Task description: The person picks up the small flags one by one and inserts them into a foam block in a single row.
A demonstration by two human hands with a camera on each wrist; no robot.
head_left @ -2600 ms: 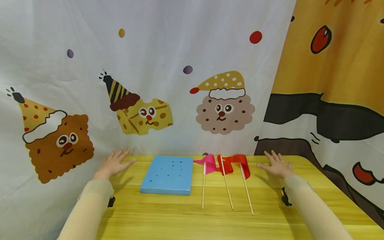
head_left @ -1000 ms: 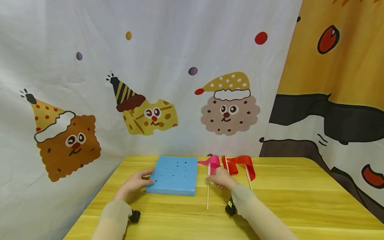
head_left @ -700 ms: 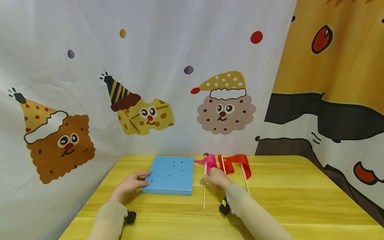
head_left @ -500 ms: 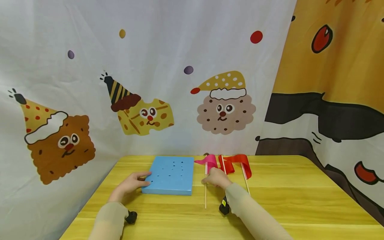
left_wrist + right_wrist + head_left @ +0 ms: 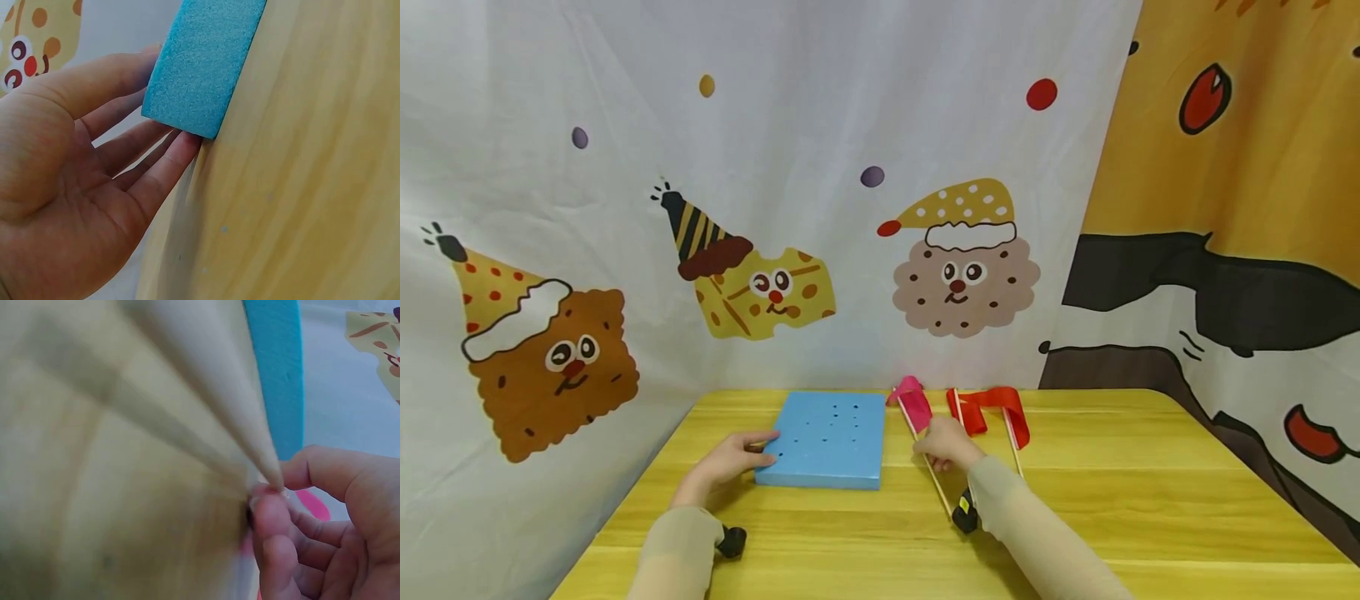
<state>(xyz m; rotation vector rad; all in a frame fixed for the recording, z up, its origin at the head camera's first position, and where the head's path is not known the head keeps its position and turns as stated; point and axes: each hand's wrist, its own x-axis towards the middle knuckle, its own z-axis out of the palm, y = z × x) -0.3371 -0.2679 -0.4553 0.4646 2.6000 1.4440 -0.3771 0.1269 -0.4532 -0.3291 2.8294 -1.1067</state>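
My right hand (image 5: 949, 442) pinches the thin wooden stick of a pink flag (image 5: 913, 408) between thumb and fingers. In the right wrist view that stick (image 5: 215, 384) runs blurred from the fingertips toward the camera. The flag slants, its cloth up and left. At the left side of a flat blue foam block (image 5: 831, 454) with small holes in its top, my left hand (image 5: 726, 461) touches the edge. The left wrist view shows the thumb and fairly straight fingers of that left hand (image 5: 81, 169) against the block's corner (image 5: 187, 87).
Two red flags, a left one (image 5: 973, 419) and a right one (image 5: 1018, 421), lie right of the pink one; their sticks are partly hidden by my right arm. The yellow wood-grain table (image 5: 1150, 483) ends at a printed curtain (image 5: 850, 125).
Both hands have come inward from the table's sides, the left to the foam block, the right to the pink flag. The pink flag has since swung from nearly straight to a slant.
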